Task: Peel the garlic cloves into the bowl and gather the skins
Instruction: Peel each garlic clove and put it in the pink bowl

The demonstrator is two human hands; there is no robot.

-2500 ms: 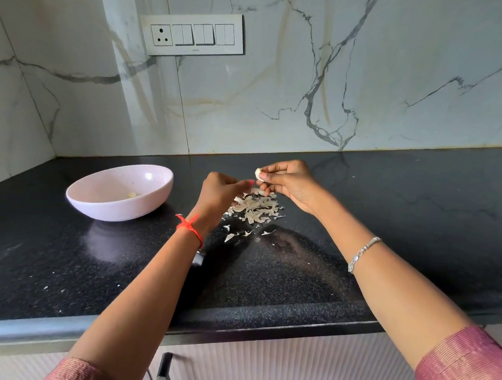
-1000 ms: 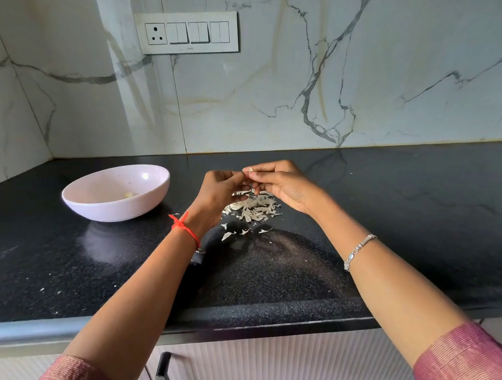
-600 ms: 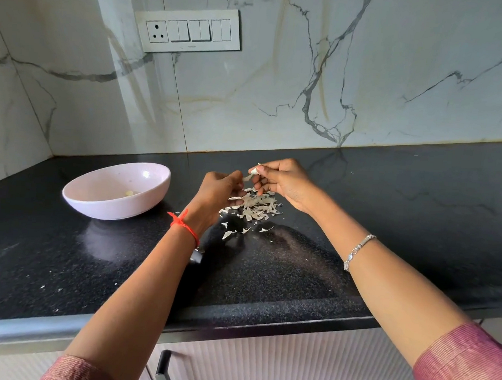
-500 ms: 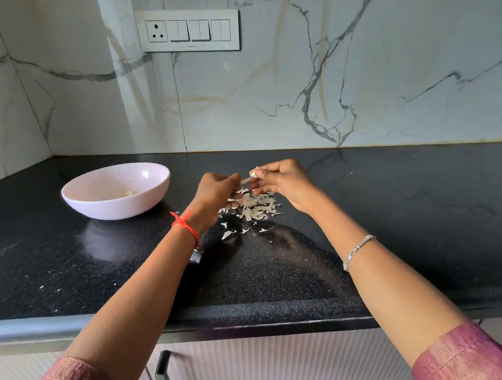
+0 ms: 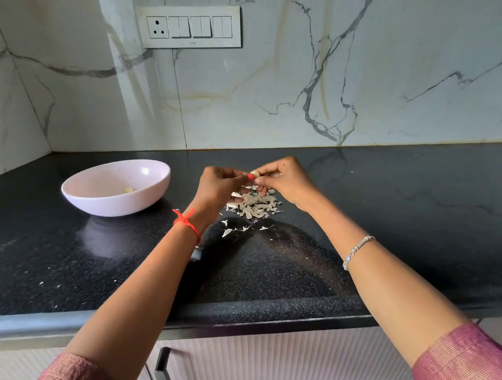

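A small garlic clove is pinched between the fingertips of my right hand, above the black countertop. My left hand meets it from the left, its thumb and fingers pinching at the clove's skin. Directly below both hands lies a pile of pale garlic skins, with a few loose flakes nearer to me. A pale pink bowl stands to the left, holding a peeled clove.
The marble wall with a switch panel rises behind the counter. The counter's front edge runs below my forearms, with a cabinet handle under it. Tiny skin specks dot the counter at the lower left.
My hands have come together again on the clove after the left pulled a strip of skin away. The bowl and the skin pile have stayed put.
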